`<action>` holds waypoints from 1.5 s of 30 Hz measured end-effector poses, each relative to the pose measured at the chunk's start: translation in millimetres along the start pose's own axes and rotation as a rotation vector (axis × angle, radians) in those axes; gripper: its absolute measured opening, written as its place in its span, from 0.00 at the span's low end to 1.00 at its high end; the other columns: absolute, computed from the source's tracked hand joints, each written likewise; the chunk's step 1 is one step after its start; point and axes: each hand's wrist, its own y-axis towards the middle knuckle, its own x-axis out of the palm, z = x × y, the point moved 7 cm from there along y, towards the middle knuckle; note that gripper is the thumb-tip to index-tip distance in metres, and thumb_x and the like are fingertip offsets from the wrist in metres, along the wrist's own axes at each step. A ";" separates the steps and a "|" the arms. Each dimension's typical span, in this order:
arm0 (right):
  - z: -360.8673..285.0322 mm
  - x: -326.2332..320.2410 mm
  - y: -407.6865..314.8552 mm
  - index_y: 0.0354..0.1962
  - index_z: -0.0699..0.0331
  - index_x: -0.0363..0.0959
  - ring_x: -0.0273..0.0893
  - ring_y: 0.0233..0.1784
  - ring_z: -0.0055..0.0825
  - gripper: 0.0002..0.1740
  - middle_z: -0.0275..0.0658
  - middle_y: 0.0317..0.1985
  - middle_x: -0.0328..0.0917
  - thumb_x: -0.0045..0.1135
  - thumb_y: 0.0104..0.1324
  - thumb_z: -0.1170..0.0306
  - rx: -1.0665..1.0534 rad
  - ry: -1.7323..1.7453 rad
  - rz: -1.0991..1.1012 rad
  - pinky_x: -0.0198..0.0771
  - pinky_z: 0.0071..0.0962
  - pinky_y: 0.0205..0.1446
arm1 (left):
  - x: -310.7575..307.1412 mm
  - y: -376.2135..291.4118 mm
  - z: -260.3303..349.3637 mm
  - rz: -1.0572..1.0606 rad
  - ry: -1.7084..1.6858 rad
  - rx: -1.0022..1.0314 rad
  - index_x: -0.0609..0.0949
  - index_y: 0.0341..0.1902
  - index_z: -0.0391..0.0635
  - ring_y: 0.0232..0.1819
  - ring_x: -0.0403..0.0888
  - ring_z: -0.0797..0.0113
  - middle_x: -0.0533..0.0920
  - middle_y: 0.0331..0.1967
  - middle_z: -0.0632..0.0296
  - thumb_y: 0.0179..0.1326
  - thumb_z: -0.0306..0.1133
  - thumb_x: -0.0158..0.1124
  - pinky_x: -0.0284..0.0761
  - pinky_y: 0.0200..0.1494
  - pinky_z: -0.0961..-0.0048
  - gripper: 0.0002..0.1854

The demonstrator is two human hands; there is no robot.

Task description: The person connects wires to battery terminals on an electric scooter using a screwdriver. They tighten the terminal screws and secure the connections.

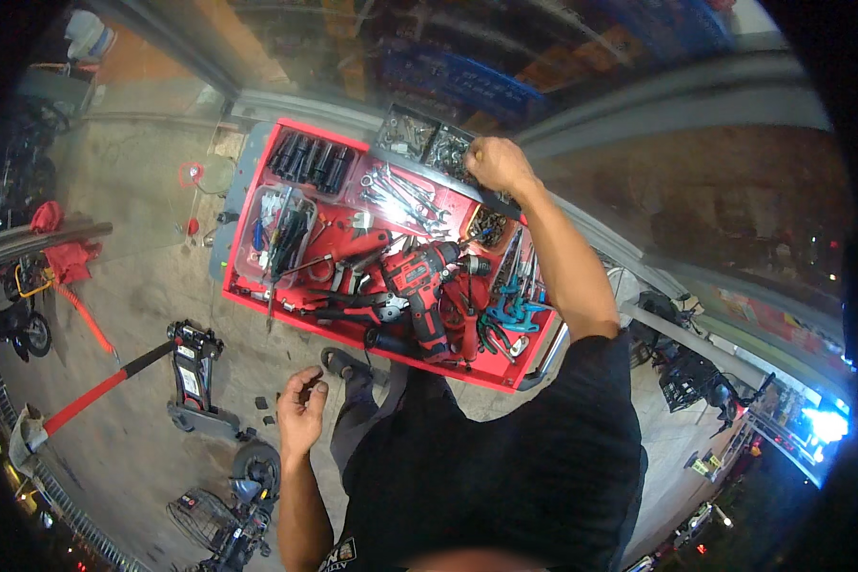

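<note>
My right hand reaches over the far edge of a red tool drawer. Its fingers bend down at a dark divided tray of small metal hardware; their tips are hidden, so I cannot tell whether they pinch anything. Loosely curled, my left hand hangs in front of the drawer, with nothing visible in it. A red and black cordless drill lies across hand tools in the drawer. Behind it are combination wrenches and a small bin of bolts. Blue-handled tools lie at the right.
A clear box of tools and a bin of black sockets fill the drawer's left side. A floor jack with a red handle stands left on the floor. A motorbike is behind it. Glass panels rise beyond the drawer.
</note>
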 end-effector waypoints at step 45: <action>11.5 15.2 66.9 0.48 0.48 0.85 0.83 0.54 0.47 0.19 0.45 0.48 0.86 0.54 0.60 0.69 0.014 -0.270 -0.229 0.78 0.42 0.57 | -50.3 -83.7 -183.1 0.188 -0.158 -0.673 0.80 0.59 0.38 0.38 0.81 0.72 0.84 0.44 0.62 0.68 0.37 0.66 0.76 0.39 0.75 0.20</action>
